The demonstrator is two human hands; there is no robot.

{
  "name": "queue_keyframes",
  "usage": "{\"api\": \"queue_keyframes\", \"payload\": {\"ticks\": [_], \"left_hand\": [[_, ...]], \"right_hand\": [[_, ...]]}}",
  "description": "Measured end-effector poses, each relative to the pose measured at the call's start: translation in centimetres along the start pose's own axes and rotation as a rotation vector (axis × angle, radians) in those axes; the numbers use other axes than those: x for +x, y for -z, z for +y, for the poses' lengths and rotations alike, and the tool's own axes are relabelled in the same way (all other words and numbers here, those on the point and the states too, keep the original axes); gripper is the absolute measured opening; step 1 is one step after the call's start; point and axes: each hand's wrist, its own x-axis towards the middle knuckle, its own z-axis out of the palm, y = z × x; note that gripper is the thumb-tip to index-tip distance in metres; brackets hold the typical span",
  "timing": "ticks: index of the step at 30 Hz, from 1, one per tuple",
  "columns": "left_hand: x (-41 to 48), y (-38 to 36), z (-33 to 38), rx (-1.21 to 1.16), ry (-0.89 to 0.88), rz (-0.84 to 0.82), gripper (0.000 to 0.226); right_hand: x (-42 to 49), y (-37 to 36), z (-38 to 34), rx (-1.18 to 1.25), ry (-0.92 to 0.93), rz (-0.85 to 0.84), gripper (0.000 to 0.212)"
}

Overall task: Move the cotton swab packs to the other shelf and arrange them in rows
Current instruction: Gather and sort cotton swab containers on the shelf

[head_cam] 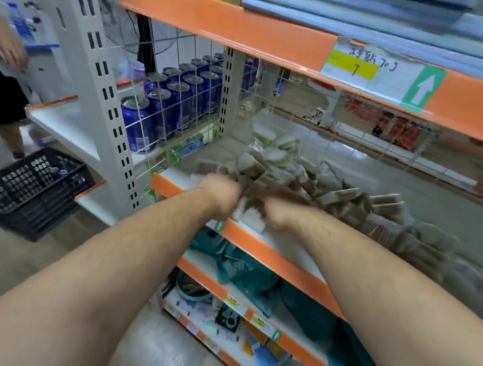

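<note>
Several cotton swab packs (275, 168) lie in a loose pile on the orange-edged white shelf (261, 249), spreading to the right. My left hand (220, 193) and my right hand (278, 213) are side by side at the pile's front left, both blurred by motion. Their fingers curl into the packs, and a white-tipped pack (249, 214) shows between and under them. How many packs each hand holds I cannot see.
Blue cans (166, 104) stand behind a wire grid on the neighbouring shelf to the left. A black plastic crate (30, 189) sits on the floor at left, beside another person (2, 94). Teal goods fill the lower shelf (246, 271). An orange shelf (244, 27) hangs overhead.
</note>
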Motion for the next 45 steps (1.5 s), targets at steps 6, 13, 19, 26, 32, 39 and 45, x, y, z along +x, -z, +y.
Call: {"api": "queue_keyframes", "payload": {"ticks": [6, 13, 19, 26, 32, 39, 45], "left_hand": [[0.8, -0.8, -1.0, -0.135, 0.03, -0.052, 0.029], [0.7, -0.7, -1.0, -0.211, 0.022, -0.111, 0.032], [0.3, 0.1, -0.6, -0.212, -0.043, -0.079, 0.02], [0.6, 3.0, -0.5, -0.717, 0.159, 0.053, 0.032], [0.3, 4.0, 0.1, -1.112, 0.231, 0.007, 0.038], [0.1, 4.8, 0.9, -1.255, 0.214, -0.034, 0.049], [-0.2, 4.7, 1.0, -1.235, 0.149, -0.037, 0.062]], "right_hand": [[0.8, 0.1, 0.8, -0.154, 0.01, 0.019, 0.031], [0.8, -0.6, 1.8, -0.145, 0.029, 0.056, 0.024], [-1.0, 0.5, 1.6, -0.08, 0.042, -0.023, 0.007], [-2.7, 4.2, 4.4, 0.305, 0.003, -0.061, 0.061], [-3.6, 5.8, 5.8, 0.398, -0.065, 0.045, 0.039], [-4.1, 5.9, 6.7, 0.526, -0.131, 0.063, 0.057], [-4.5, 5.8, 6.7, 0.485, -0.117, 0.065, 0.065]]}}
